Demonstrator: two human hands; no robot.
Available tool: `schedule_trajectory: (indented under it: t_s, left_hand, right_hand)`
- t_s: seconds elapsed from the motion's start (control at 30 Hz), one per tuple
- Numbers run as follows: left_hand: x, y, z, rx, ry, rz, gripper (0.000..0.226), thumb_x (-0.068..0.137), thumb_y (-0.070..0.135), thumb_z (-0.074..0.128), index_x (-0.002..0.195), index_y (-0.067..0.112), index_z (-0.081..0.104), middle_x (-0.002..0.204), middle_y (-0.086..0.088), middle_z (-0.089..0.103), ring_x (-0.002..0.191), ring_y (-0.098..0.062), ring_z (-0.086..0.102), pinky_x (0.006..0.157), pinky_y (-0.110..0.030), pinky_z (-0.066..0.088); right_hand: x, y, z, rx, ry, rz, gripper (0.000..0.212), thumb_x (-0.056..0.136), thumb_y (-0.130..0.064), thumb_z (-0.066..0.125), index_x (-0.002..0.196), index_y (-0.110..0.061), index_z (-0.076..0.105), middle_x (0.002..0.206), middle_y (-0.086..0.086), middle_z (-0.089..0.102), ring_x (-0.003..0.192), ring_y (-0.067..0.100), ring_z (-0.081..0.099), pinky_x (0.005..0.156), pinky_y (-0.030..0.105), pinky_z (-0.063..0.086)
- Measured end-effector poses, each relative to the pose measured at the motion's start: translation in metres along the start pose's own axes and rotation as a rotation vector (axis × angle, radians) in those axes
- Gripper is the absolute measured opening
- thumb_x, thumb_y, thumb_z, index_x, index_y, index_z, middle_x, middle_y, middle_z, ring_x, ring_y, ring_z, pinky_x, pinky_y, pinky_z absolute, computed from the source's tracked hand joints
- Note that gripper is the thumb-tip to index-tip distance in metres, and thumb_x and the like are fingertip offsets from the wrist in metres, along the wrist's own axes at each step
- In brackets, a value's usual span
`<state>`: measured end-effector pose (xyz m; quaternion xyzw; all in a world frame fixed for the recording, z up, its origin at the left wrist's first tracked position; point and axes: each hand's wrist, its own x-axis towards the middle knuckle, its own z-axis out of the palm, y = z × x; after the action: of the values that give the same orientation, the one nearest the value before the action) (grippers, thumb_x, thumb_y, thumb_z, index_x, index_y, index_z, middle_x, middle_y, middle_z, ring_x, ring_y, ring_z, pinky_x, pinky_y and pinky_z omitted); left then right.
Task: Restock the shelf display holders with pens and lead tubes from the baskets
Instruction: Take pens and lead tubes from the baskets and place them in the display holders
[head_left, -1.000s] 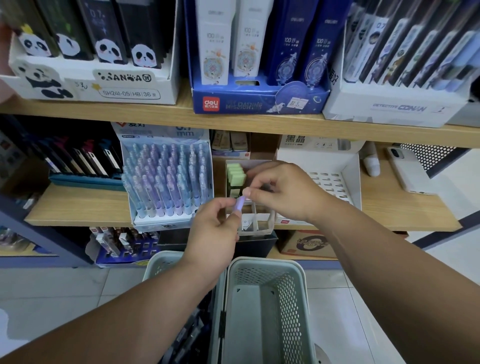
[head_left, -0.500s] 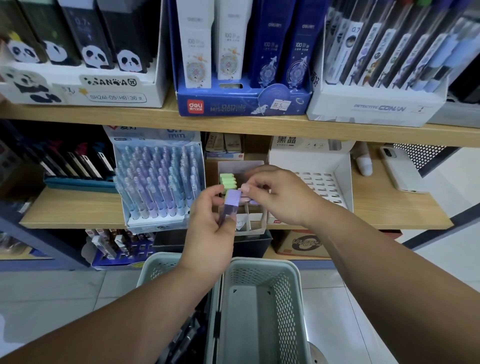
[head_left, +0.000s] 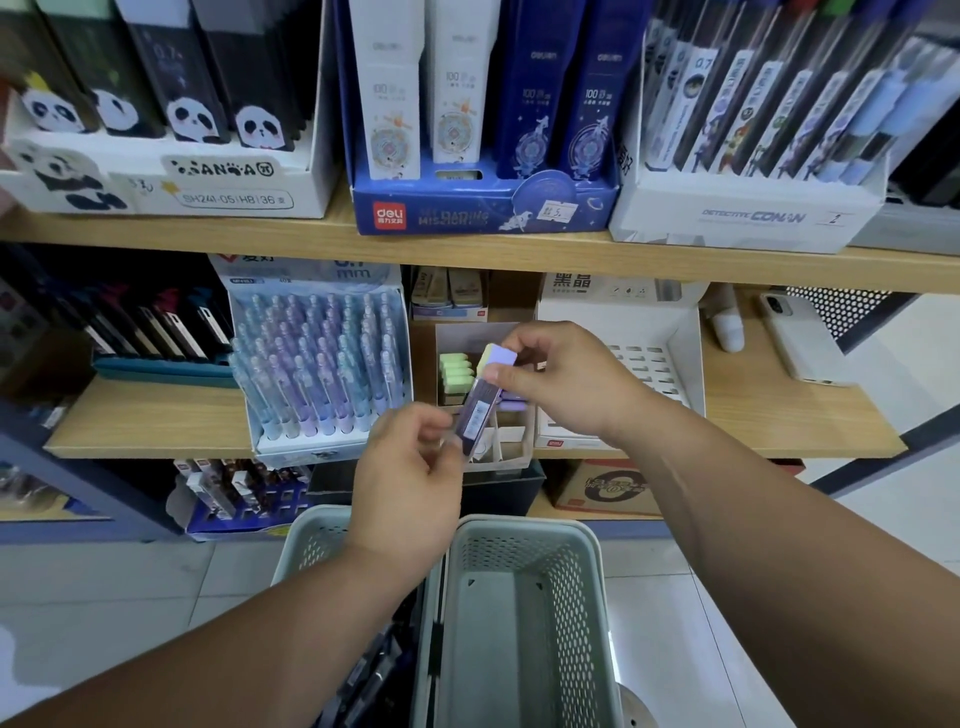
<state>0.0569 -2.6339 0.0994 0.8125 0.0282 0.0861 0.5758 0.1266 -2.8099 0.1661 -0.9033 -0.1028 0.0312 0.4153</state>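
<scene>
Head view: purple-capped clear lead tube (head_left: 480, 402), tilted, pinched at cap by right hand (head_left: 563, 379), at base by left hand (head_left: 410, 478), above divided white cardboard holder (head_left: 511, 441).

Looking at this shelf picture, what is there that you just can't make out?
All in the head view:
1. Label on the purple-capped lead tube: too small and blurred to read.
2. Front compartments of the white divided holder: hidden behind the tube, the left hand and the right hand.
3. Contents of the left basket: covered by the left forearm and cut off by the bottom edge.
</scene>
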Motion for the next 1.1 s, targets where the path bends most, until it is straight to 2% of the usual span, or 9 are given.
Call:
schedule_trajectory:
  t_s: [0.13, 0.23, 0.33, 0.43, 0.5, 0.67, 0.87, 0.97, 1.1]
  left_hand:
    - [-0.002, -0.017, -0.002, 0.150, -0.013, -0.171, 0.005, 0.091, 0.020, 0.070, 0.092, 0.024, 0.070, 0.083, 0.009, 0.070, 0.080, -0.011, 0.068, 0.075, -0.025, 0.053]
    - [0.002, -0.022, -0.001, 0.143, -0.074, -0.317, 0.021, 0.090, 0.029, 0.072, 0.109, 0.020, 0.073, 0.072, 0.009, 0.073, 0.072, -0.015, 0.073, 0.075, -0.036, 0.061]
    - [0.005, -0.024, 0.004, 0.046, -0.135, -0.453, 0.037, 0.093, 0.035, 0.069, 0.124, 0.016, 0.067, 0.082, 0.003, 0.074, 0.064, -0.017, 0.075, 0.070, -0.046, 0.063]
    - [0.007, -0.022, 0.008, -0.021, -0.147, -0.521, 0.028, 0.097, 0.032, 0.064, 0.118, 0.013, 0.068, 0.091, -0.006, 0.074, 0.060, -0.017, 0.074, 0.065, -0.046, 0.063]
    - [0.008, -0.020, 0.010, -0.066, -0.152, -0.540, 0.021, 0.100, 0.026, 0.060, 0.114, 0.013, 0.069, 0.088, -0.008, 0.074, 0.062, -0.020, 0.074, 0.065, -0.047, 0.063]
    - [0.010, -0.014, 0.012, -0.248, -0.156, -0.601, 0.047, 0.102, 0.016, 0.058, 0.146, 0.008, 0.044, 0.095, -0.012, 0.072, 0.074, -0.027, 0.076, 0.063, -0.035, 0.062]
    - [0.011, -0.014, 0.013, -0.287, -0.126, -0.620, 0.046, 0.103, 0.015, 0.056, 0.146, 0.009, 0.043, 0.098, -0.012, 0.072, 0.079, -0.027, 0.076, 0.064, -0.032, 0.062]
    - [0.012, -0.015, 0.013, -0.311, -0.090, -0.625, 0.041, 0.102, 0.016, 0.058, 0.141, 0.010, 0.049, 0.097, -0.013, 0.072, 0.080, -0.028, 0.075, 0.064, -0.032, 0.062]
    - [0.013, -0.016, 0.014, -0.317, -0.058, -0.621, 0.035, 0.101, 0.014, 0.058, 0.136, 0.012, 0.053, 0.095, -0.014, 0.072, 0.082, -0.031, 0.075, 0.069, -0.036, 0.063]
  right_hand:
    - [0.002, 0.002, -0.007, 0.048, 0.008, 0.036, 0.016, 0.092, -0.028, 0.072, 0.089, -0.013, 0.071, 0.087, 0.006, 0.071, 0.066, 0.003, 0.059, 0.062, 0.021, 0.046]
    - [-0.001, 0.003, -0.016, 0.047, 0.026, 0.033, 0.016, 0.091, -0.027, 0.073, 0.085, -0.013, 0.070, 0.081, 0.003, 0.068, 0.057, 0.000, 0.052, 0.054, 0.015, 0.039]
    - [-0.006, 0.008, -0.025, 0.034, 0.046, 0.016, 0.017, 0.090, -0.027, 0.075, 0.081, -0.014, 0.070, 0.070, -0.002, 0.060, 0.057, 0.003, 0.045, 0.053, 0.015, 0.036]
    - [-0.011, 0.012, -0.030, 0.061, 0.059, 0.017, 0.012, 0.091, -0.024, 0.075, 0.085, -0.015, 0.070, 0.057, -0.006, 0.051, 0.046, 0.004, 0.040, 0.046, 0.013, 0.032]
    - [-0.013, 0.014, -0.031, 0.093, 0.072, 0.045, 0.004, 0.093, -0.023, 0.073, 0.091, -0.022, 0.070, 0.050, -0.001, 0.056, 0.039, 0.005, 0.042, 0.040, 0.015, 0.033]
    - [-0.017, 0.010, -0.026, 0.394, 0.104, 0.128, 0.011, 0.096, -0.011, 0.067, 0.098, -0.022, 0.069, 0.065, 0.012, 0.073, 0.056, 0.022, 0.070, 0.051, 0.030, 0.055]
    - [-0.016, 0.011, -0.030, 0.500, 0.100, 0.167, 0.007, 0.094, -0.015, 0.069, 0.100, -0.013, 0.068, 0.076, 0.015, 0.076, 0.073, 0.031, 0.076, 0.060, 0.035, 0.059]
    - [-0.014, 0.011, -0.029, 0.460, 0.130, 0.150, 0.018, 0.092, -0.028, 0.073, 0.096, -0.011, 0.069, 0.073, 0.012, 0.075, 0.070, 0.027, 0.075, 0.057, 0.034, 0.058]
    - [-0.008, 0.011, -0.026, 0.347, 0.194, 0.124, 0.009, 0.097, -0.022, 0.064, 0.095, -0.015, 0.067, 0.066, 0.006, 0.071, 0.062, 0.021, 0.070, 0.055, 0.035, 0.058]
